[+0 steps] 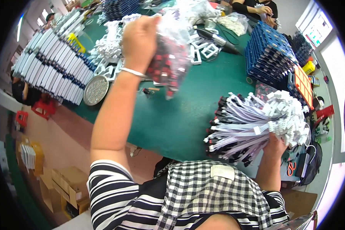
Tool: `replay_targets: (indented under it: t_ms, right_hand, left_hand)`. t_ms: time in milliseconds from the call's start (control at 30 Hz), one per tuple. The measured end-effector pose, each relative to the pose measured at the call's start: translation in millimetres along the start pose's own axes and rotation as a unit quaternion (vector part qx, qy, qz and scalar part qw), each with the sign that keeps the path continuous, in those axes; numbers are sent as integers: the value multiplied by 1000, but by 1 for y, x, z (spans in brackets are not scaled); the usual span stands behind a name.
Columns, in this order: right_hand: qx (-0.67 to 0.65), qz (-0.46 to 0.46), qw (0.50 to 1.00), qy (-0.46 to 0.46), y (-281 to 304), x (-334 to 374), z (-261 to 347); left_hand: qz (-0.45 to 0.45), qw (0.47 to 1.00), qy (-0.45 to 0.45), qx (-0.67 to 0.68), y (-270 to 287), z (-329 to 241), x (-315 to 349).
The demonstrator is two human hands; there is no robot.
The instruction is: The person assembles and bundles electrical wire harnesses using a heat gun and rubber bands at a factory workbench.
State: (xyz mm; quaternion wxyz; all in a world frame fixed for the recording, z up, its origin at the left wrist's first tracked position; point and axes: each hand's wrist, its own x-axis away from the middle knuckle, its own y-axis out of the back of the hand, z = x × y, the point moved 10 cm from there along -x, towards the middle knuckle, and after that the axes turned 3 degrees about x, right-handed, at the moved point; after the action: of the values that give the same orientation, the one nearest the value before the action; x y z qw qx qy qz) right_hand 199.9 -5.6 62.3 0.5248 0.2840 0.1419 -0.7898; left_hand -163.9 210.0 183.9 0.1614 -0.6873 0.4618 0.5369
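My left hand (140,42) is raised over the table, closed on the top of a clear plastic bag (168,69). Small red and black parts show through the bag, which is smeared by motion. At the right, my right hand (275,146) touches the near side of a big pile of white cables (241,128). White connectors (289,119) crowd the pile's right end, while black and red ends fan out leftward. The fingers of that hand are hidden by the cables, so its grip does not show.
Stacked white-and-blue units (51,65) and a round metal dish (96,90) stand at the left. Blue racks (270,53) rise at the right. White frames (209,50) and a dark hand tool (218,38) lie on the green table (172,126). Another person's hands (264,11) work at the far right.
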Motion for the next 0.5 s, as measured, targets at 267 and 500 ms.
replay_targets:
  t_ms: [267, 500]
  right_hand:
    - [28, 24, 999, -24, -34, -5, -35]
    - [-96, 29, 993, -70, -39, -3, -51]
  left_hand:
    - [93, 994, 14, 52, -224, -26, 42]
    - [212, 969, -10, 128, -207, -12, 44]
